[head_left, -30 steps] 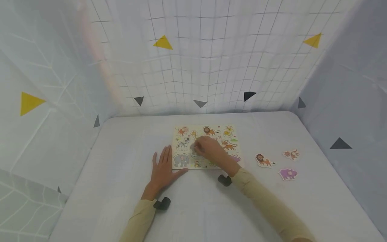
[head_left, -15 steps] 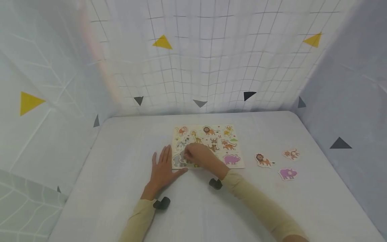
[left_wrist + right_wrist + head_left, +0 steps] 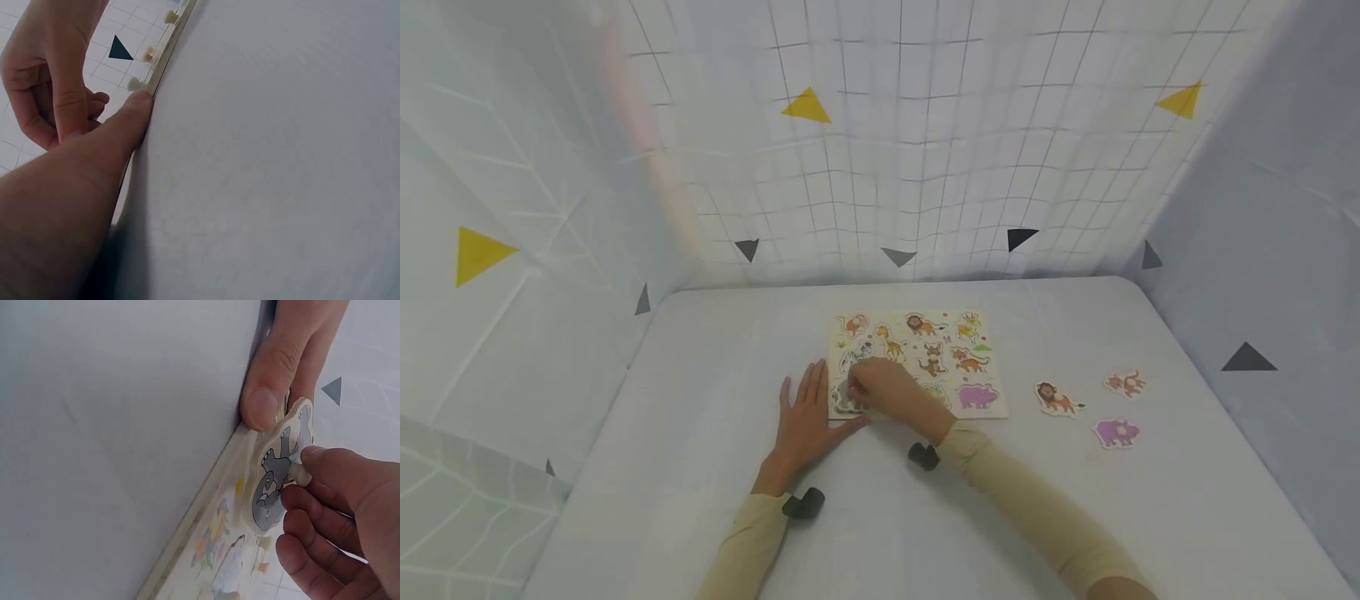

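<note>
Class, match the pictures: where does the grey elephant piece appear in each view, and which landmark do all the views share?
Head: below centre, slightly left, partly covered by the right hand.
Left wrist: not visible.
Right wrist: elephant piece right of centre, pinched by its knob.
Shared landmark: the left thumb, at the puzzle board's edge.

A right hand (image 3: 350,519) pinches a grey elephant (image 3: 278,464) by its knob (image 3: 300,474), the piece tilted just beyond its fingertips. Past the elephant, the left hand (image 3: 287,362) rests its thumb at the edge of the board (image 3: 181,575), white table (image 3: 112,456) farther out.
</note>
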A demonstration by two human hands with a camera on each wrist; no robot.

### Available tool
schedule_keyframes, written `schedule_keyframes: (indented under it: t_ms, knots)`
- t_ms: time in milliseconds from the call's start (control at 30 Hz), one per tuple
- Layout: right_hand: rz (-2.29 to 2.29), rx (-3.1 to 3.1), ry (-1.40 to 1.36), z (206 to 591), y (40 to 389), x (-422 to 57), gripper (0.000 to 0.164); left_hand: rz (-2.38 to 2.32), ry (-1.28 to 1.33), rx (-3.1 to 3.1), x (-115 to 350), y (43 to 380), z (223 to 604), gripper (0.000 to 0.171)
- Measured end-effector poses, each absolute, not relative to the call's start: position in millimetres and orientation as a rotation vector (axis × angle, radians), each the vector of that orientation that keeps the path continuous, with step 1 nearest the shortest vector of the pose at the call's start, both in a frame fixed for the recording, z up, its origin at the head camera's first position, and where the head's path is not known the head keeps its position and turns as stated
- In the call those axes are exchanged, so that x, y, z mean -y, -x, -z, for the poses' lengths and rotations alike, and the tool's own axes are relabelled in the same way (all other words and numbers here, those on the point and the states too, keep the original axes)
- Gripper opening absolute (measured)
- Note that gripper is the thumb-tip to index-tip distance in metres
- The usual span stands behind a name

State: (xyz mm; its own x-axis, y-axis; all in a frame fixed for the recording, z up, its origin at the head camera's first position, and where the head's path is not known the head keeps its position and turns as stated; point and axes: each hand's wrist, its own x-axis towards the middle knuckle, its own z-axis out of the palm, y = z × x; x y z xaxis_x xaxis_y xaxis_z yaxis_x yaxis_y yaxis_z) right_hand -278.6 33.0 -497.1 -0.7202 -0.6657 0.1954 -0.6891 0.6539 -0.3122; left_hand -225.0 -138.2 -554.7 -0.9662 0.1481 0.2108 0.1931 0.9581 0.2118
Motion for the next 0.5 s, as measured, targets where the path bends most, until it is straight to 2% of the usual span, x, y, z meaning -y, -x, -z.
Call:
schedule_keyframes:
  t_ms: [500]
  knots:
    - [-0.473, 2.812, -1.15, 503.9, 278.5, -21.4, 0.008, 0.375, 0.28, 2.893, 140.9, 226.5, 557.9, 0.112]
